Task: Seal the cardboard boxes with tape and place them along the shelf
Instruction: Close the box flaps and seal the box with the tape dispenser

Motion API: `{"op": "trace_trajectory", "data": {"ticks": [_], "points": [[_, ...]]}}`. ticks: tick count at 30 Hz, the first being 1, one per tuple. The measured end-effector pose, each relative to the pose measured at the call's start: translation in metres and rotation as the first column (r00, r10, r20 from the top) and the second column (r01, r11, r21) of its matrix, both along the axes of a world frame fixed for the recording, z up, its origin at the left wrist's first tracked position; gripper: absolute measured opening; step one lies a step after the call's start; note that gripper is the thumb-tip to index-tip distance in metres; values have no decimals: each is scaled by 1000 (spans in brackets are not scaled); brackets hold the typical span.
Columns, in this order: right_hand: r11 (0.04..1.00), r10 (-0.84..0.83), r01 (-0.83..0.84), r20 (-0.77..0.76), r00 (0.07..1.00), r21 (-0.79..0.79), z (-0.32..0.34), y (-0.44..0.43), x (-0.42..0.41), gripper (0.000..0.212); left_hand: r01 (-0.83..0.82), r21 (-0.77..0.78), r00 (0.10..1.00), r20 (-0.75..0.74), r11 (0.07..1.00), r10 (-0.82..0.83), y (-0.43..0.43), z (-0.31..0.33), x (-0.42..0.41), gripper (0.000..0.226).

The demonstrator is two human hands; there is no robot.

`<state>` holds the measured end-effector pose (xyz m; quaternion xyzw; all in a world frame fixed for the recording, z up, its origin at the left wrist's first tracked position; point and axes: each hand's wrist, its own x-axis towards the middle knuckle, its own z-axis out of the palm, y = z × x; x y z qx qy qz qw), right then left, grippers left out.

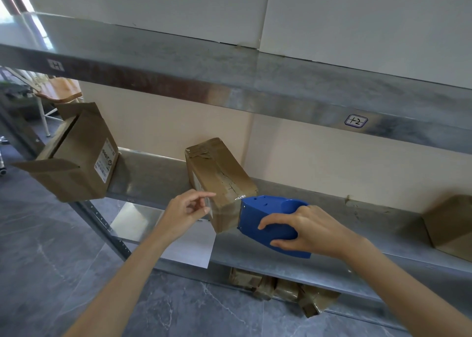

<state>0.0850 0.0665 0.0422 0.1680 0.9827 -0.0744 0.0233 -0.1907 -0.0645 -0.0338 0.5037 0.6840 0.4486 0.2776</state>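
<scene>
The right-hand grip [306, 230] is wrapped round a blue tape dispenser [263, 209], whose front edge meets the near end of the taped box [222, 173]. That box lies on the shelf [332, 224], ahead and left of the dispenser, its long axis running away toward the back wall. The left-hand grip [184, 214], fingers loosely bent and holding nothing, hovers just beside the box's left face, the nearer hand to steady it.

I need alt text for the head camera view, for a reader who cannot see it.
The right hand holds a blue tape dispenser against the near end of a taped cardboard box on a metal shelf, while the left hand is at its side. An open box sits further left.
</scene>
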Motion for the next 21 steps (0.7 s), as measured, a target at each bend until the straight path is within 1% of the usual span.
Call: {"op": "trace_trajectory", "data": {"ticks": [5, 8, 12, 16, 19, 21], "points": [[1000, -14, 14, 22, 1000, -16, -4, 1, -5, 35, -69, 46, 994, -81, 997, 73, 7, -9, 3, 39], [999, -30, 30, 21, 999, -15, -6, 2, -6, 34, -110, 139, 983, -129, 984, 128, 10, -16, 11, 38], [999, -48, 48, 32, 998, -6, -9, 5, -7, 35, -137, 238, 972, -153, 962, 176, 16, -24, 14, 33], [998, -61, 61, 21, 998, -2, -11, 8, -8, 34, -112, 276, 954, -238, 955, 181, 19, -33, 16, 32], [999, -52, 52, 31, 998, 4, -12, 9, -8, 35, -144, 297, 909, -337, 944, 245, 20, -38, 10, 32], [999, -48, 48, 34, 998, 11, -14, 10, -9, 36, -128, 306, 903, -358, 943, 239, 24, -39, 7, 27]]}}
